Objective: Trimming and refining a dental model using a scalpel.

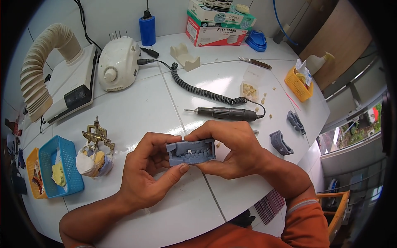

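Observation:
A grey dental model (192,153) is held up between my two hands over the white tiled table, its row of teeth facing me. One tooth-sized spot in it looks whitish. My left hand (155,167) is closed on the model's left end, thumb at its lower edge and fingers behind. Gripping the right end is my right hand (231,151), with fingers along the top and thumb underneath. Just beyond my hands lies a black rotary handpiece (226,113) with a metal tip. To the right rest a grey curved model piece (281,143) and a smaller dark grey piece (295,122).
At left stand a brass articulator (98,134) with a plaster cast (87,161), a blue basket (62,165) and a ribbed suction hose (35,70). Behind are a white control unit (119,64), coiled cable (202,93) and an open box of tooth-like bits (249,90). A yellow basket (298,84) sits right.

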`<state>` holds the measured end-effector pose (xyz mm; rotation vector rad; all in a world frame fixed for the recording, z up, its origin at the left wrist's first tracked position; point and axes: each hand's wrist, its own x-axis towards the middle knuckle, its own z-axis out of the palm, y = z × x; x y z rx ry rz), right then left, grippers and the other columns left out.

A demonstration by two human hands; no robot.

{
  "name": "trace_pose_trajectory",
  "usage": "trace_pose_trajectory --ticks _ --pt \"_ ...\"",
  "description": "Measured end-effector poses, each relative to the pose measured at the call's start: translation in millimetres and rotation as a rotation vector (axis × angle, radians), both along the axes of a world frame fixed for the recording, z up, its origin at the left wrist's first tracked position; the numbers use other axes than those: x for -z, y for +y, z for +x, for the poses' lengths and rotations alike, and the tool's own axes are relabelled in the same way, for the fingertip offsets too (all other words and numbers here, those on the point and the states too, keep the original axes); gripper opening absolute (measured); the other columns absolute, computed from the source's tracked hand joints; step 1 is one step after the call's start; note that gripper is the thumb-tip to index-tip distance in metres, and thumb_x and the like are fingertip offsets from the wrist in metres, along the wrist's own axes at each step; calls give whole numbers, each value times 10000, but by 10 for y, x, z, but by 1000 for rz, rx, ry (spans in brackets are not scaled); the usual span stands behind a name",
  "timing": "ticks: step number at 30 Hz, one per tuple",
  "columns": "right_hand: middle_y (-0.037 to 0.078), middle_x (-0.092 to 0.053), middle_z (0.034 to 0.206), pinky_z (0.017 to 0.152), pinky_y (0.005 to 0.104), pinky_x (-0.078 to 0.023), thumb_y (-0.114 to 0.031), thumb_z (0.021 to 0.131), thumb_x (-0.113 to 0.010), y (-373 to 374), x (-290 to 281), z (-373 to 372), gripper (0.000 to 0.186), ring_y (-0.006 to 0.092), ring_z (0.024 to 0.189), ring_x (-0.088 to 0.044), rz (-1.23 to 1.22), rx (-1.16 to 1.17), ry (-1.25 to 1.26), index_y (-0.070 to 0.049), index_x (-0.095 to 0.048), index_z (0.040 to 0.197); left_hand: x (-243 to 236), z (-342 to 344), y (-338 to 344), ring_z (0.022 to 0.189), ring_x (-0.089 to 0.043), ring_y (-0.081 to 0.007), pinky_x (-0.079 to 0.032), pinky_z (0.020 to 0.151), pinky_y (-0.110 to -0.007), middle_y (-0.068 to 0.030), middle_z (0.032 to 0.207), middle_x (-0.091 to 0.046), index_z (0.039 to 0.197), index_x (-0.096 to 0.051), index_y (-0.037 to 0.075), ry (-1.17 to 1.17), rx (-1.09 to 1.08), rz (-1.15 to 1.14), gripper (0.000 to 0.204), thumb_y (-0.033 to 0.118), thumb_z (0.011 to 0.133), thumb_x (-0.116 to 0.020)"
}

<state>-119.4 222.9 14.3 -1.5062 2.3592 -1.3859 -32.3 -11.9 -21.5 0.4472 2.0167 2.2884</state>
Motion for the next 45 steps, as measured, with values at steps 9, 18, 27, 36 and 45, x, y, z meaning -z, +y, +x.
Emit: trace_pose_trajectory --ticks 9,18,27,36,45 --pt "143 -751 1067 732 337 -608 -130 838 -875 -10 -6 -93 474 251 869 -767 -4 -60 -25 11 -672 1242 27 -3 -8 1169 -716 -196 -616 987 -324 -155 1252 -685 1418 -514 -3 19 -36 -9 495 -70 984 -742" --pt "79 -645 1135 694 266 -662 -215 1141 -599 -24 -24 25 280 148 979 -743 -178 -131 -837 2 -640 1313 57 52 2 1186 -699 -200 -592 1015 -345 -125 1278 -649 1396 -559 5 92 -121 36 473 -129 970 -716" --pt "91 -649 1130 803 307 -606 -83 996 -780 -57 162 -12 244 153 980 -702 -140 -73 -383 -9 -686 1209 147 -1 -25 1266 -640 -210 -548 1056 -339 -128 1388 -562 1377 -584 22 234 -65 -6 495 -86 937 -783" --pt "134 -750 1132 732 318 -604 -82 855 -904 -48 53 -107 393 215 961 -744 -14 -29 96 1 -731 1198 2 -60 -66 1353 -581 -249 -497 1135 -390 -185 1462 -539 1438 -630 -25 191 -102 -159 537 -1 937 -820" --pt "152 -756 1071 815 363 -626 -65 896 -853 -1 16 14 313 283 956 -768 87 46 63 1 -723 1173 37 2 -52 1362 -585 -258 -517 1152 -395 -163 1467 -503 1413 -631 -43 114 -74 -159 489 -6 956 -798"
